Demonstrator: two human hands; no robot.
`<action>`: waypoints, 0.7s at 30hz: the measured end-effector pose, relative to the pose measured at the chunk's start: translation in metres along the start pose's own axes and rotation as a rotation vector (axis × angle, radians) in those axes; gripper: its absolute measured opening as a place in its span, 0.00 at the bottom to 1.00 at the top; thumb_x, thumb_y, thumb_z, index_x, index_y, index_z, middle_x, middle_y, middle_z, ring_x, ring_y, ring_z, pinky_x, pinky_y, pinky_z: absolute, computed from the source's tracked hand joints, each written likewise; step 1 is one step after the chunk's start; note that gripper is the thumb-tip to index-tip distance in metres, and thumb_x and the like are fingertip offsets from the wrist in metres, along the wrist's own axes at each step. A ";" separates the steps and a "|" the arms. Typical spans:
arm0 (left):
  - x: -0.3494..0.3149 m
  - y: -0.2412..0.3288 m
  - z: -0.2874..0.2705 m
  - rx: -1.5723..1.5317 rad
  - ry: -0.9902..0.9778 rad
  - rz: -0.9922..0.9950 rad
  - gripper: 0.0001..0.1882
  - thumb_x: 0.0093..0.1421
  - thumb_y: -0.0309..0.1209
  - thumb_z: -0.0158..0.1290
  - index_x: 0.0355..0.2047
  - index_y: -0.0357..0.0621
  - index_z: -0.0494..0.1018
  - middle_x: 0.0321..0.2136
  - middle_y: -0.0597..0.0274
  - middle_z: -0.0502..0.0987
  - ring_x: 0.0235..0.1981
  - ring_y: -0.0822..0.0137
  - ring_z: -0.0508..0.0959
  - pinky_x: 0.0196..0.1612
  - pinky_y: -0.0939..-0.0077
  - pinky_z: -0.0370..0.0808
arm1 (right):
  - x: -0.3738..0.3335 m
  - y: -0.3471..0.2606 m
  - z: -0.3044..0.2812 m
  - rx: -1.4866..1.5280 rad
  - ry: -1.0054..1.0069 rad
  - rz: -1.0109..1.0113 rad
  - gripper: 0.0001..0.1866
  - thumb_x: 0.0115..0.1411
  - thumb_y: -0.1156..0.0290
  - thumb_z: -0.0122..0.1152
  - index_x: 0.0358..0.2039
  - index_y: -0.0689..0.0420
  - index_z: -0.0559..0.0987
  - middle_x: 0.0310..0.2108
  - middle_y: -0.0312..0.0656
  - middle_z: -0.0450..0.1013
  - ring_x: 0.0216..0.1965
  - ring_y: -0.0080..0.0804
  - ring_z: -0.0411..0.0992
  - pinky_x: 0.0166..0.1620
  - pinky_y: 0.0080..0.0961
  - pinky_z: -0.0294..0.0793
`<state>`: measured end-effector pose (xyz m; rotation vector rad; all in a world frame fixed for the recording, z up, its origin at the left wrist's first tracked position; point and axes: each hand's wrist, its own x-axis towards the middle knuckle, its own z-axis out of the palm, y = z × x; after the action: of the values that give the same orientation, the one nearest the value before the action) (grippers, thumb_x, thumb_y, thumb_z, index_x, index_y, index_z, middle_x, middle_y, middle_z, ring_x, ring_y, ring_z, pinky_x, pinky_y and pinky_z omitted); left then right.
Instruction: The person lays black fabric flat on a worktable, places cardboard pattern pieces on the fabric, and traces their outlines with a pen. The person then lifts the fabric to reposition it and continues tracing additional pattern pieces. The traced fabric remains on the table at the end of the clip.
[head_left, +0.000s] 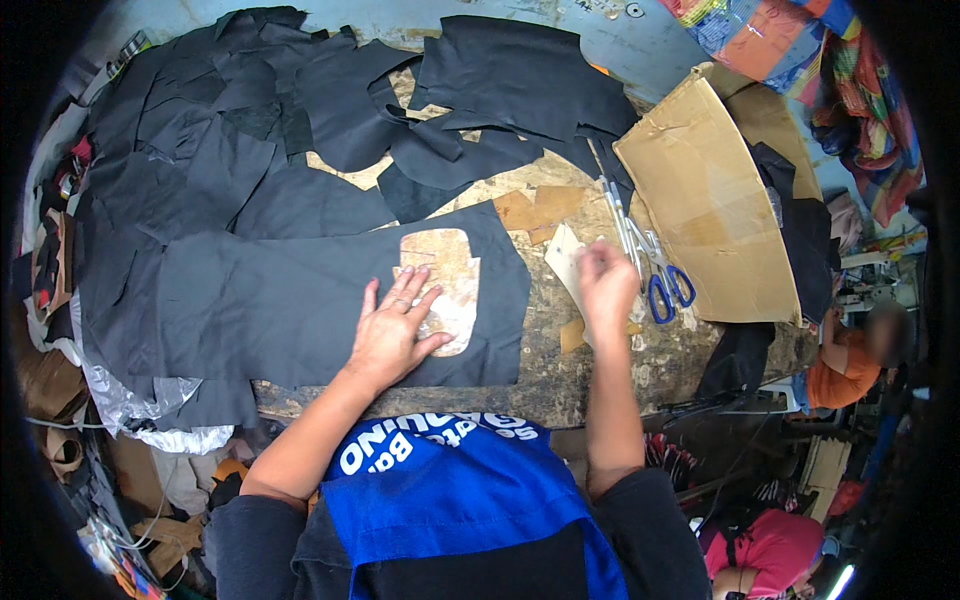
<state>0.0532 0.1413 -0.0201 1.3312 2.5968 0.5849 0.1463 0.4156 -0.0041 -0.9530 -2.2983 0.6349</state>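
My left hand (393, 332) lies flat with its fingers spread on a worn, mottled pattern piece (452, 275) with rounded corners and small notches. Beneath that piece a sheet of black leather (270, 300) is spread over the table. My right hand (608, 285) is raised at the right, its fingers curled together and slightly blurred. Whatever they may hold is hidden. Behind and partly under it is a pale pointed pattern piece (566, 258). Just right of this hand lie several slim silvery pens or rods (622, 222) and scissors with blue handles (660, 290).
More black leather pieces (500, 75) overlap along the back and left of the worn wooden table (470, 400). Tan scraps (540, 208) lie near the middle. A cardboard box (710, 190) stands at the right. Two other people, in orange (845, 370) and pink (765, 555), are farther right.
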 end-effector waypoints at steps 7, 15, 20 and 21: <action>-0.036 -0.016 -0.021 -0.027 0.014 -0.123 0.33 0.50 0.49 0.58 0.52 0.42 0.70 0.60 0.52 0.61 0.63 0.57 0.58 0.62 0.43 0.47 | 0.075 0.056 -0.001 -0.378 0.005 0.074 0.17 0.44 0.70 0.66 0.36 0.61 0.80 0.29 0.55 0.76 0.34 0.51 0.75 0.41 0.40 0.73; -0.006 0.008 0.007 -0.012 0.058 -0.011 0.32 0.51 0.48 0.57 0.52 0.41 0.69 0.61 0.50 0.59 0.63 0.55 0.58 0.61 0.41 0.49 | 0.088 0.051 -0.007 -0.391 -0.039 -0.012 0.15 0.46 0.73 0.63 0.38 0.59 0.80 0.27 0.52 0.76 0.32 0.48 0.76 0.38 0.39 0.73; 0.021 0.030 0.026 0.017 0.151 -0.054 0.33 0.52 0.51 0.55 0.52 0.43 0.69 0.59 0.52 0.61 0.61 0.57 0.59 0.59 0.40 0.50 | 0.087 0.047 -0.023 -0.225 0.053 0.009 0.15 0.48 0.75 0.61 0.39 0.59 0.80 0.26 0.52 0.76 0.29 0.45 0.76 0.37 0.36 0.74; 0.024 0.032 0.027 0.013 0.158 -0.063 0.33 0.52 0.52 0.55 0.52 0.44 0.69 0.58 0.52 0.62 0.60 0.57 0.59 0.59 0.40 0.50 | 0.088 0.048 -0.025 -0.202 0.086 0.010 0.14 0.49 0.74 0.62 0.38 0.60 0.79 0.26 0.50 0.76 0.27 0.42 0.76 0.35 0.33 0.74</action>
<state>0.0712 0.1850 -0.0308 1.2496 2.7604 0.6900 0.1339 0.5167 0.0130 -1.0634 -2.3131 0.3621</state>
